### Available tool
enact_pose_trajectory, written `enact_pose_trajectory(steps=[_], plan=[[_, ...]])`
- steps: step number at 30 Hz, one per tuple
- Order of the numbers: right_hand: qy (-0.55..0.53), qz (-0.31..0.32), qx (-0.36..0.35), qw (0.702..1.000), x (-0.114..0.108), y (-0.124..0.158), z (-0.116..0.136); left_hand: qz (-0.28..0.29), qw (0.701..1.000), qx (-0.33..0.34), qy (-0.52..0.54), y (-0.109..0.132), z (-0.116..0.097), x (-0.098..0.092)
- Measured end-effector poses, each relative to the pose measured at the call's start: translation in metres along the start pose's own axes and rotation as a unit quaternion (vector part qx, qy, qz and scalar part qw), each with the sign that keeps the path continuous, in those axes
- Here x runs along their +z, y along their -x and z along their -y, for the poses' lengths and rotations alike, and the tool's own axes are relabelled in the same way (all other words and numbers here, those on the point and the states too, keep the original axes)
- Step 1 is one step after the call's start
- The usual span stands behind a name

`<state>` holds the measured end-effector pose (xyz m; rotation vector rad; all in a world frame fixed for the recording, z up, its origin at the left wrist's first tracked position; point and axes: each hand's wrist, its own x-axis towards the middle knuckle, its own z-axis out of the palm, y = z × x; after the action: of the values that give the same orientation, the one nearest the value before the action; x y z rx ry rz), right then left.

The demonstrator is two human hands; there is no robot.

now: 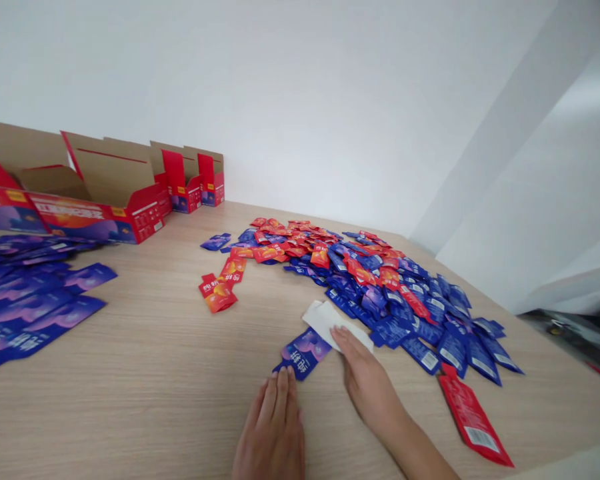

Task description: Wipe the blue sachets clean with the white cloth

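A blue-purple pouch (306,352) with a narrow neck lies flat on the table. My left hand (275,427) rests flat, fingers stretched out side by side, with the fingertips on the neck end of this pouch. A folded white tissue (325,323) covers the pouch's far end, and my right hand (365,377) holds it there, fingers on top and thumb tucked low. How far the pouch reaches under the tissue is hidden. Just beyond my right hand spreads a large heap of blue pouches (347,287) mixed with red-orange pouches (320,255).
Several open red cardboard boxes (147,217) stand along the wall at the left. Overlapping blue pouches (55,320) lie in front of them. Two orange pouches (217,294) are left of the heap. A red pouch (473,417) lies near the right edge of the wooden table (170,373).
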<state>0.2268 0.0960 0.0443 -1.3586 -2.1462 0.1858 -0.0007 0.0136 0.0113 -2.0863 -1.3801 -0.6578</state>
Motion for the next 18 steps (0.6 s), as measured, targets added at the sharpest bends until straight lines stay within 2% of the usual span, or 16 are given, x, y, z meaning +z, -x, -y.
enact_pose_trajectory(steps=[2,5,8,11,13,16,18], plan=[[0.014,-0.023,0.023,0.999,-0.008,0.002,-0.002,0.001,1.0,-0.002,-0.009,0.002,-0.002,0.001],[-0.01,-0.038,-0.008,0.999,-0.006,0.005,0.026,0.003,1.0,-0.016,0.0,0.007,-0.005,0.005],[-0.033,0.021,-0.111,0.993,0.01,0.007,0.059,0.031,0.999,-0.007,0.011,0.012,-0.006,0.01],[-0.022,0.077,-0.158,0.984,0.023,0.001,0.061,0.052,0.999,-0.003,0.005,0.013,-0.005,0.011],[-0.009,0.066,-0.119,0.991,0.021,-0.004,0.042,0.055,0.998,0.003,0.003,0.012,-0.004,0.009],[0.014,0.013,-0.023,1.0,0.009,-0.009,0.012,0.055,0.998,0.011,0.012,0.008,-0.003,0.001],[0.019,-0.02,0.017,0.999,0.0,-0.008,0.007,0.052,0.998,0.002,0.019,0.005,-0.004,-0.005]])
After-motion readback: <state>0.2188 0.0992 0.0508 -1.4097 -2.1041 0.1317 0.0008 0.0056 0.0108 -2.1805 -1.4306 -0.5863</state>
